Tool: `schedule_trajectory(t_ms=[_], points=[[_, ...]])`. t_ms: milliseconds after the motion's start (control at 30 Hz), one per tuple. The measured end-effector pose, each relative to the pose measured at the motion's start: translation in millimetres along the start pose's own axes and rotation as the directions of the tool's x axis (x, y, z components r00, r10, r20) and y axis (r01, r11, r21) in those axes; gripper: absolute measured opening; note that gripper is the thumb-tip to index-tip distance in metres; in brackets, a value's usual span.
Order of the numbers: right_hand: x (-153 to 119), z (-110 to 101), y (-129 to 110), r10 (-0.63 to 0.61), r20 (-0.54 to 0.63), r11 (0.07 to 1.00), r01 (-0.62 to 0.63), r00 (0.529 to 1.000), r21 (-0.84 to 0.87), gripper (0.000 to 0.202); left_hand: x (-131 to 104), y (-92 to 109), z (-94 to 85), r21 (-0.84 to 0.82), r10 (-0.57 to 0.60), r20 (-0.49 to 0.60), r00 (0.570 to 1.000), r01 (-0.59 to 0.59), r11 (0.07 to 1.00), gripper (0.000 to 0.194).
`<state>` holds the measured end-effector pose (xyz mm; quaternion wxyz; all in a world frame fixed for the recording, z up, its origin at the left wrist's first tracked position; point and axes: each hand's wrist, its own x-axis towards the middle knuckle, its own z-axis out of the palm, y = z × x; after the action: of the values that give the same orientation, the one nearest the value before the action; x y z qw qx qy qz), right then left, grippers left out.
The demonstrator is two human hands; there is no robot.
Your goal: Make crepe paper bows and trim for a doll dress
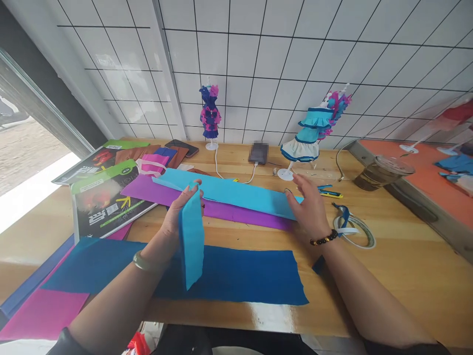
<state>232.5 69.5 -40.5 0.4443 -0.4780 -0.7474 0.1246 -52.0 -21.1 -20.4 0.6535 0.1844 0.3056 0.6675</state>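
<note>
My left hand (pixel 174 217) grips a folded piece of light-blue crepe paper (pixel 192 241), which hangs upright from between the thumb and fingers. A long light-blue strip (pixel 236 191) lies behind it, over a purple sheet (pixel 232 213). At the right end of that strip is my right hand (pixel 309 209), thumb and fingers spread, holding nothing; whether it touches the strip I cannot tell. Closer to me, a dark-blue sheet (pixel 251 273) is spread flat, partly behind my left forearm and the hanging piece.
Two small dress stands, one purple (pixel 210 116), one blue and white (pixel 308 133), stand near the tiled wall. Right are a yellow cutter (pixel 332 194), a tape roll (pixel 369 236) and a drink cup (pixel 380 172). Left lie printed boards (pixel 111 202), pink sheets (pixel 51 313) and a phone (pixel 185 148).
</note>
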Motion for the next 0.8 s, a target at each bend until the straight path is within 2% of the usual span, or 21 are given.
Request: schedule_trajectory(t_ms=[67, 133, 233, 367, 500, 700, 800], points=[[-9, 6, -18, 0.061, 0.156, 0.969, -0.097, 0.986, 0.229, 0.041, 3, -7, 1.4, 0.061, 0.051, -0.081, 0.995, -0.046, 0.997, 0.017], [-19, 13, -38, 0.068, 0.418, 0.866, -0.261, 0.906, 0.426, 0.039, 6, -15, 1.1, 0.116, 0.074, -0.068, 0.995, -0.065, 0.991, 0.017], [-30, 20, -58, -0.007, 0.631, 0.713, -0.439, 0.775, 0.547, 0.043, 7, -25, -0.9, 0.171, 0.039, 0.018, 0.999, -0.041, 0.984, 0.016], [-35, 22, -65, -0.110, 0.738, 0.599, -0.548, 0.665, 0.583, 0.051, 6, -32, -0.9, 0.151, -0.031, 0.064, 0.997, 0.021, 0.988, 0.011], [-35, 18, -65, -0.165, 0.814, 0.535, -0.643, 0.557, 0.548, 0.053, 6, -32, -0.3, 0.139, -0.053, 0.056, 0.997, 0.045, 0.989, 0.010], [-32, 15, -58, -0.093, 0.850, 0.485, -0.722, 0.519, 0.494, 0.049, 4, -31, -0.9, 0.243, -0.129, 0.060, 0.990, 0.111, 0.964, 0.027], [-30, 14, -56, -0.085, 0.876, 0.494, -0.744, 0.474, 0.450, 0.054, 5, -30, -1.9, 0.324, -0.114, 0.044, 0.993, 0.094, 0.941, 0.033]])
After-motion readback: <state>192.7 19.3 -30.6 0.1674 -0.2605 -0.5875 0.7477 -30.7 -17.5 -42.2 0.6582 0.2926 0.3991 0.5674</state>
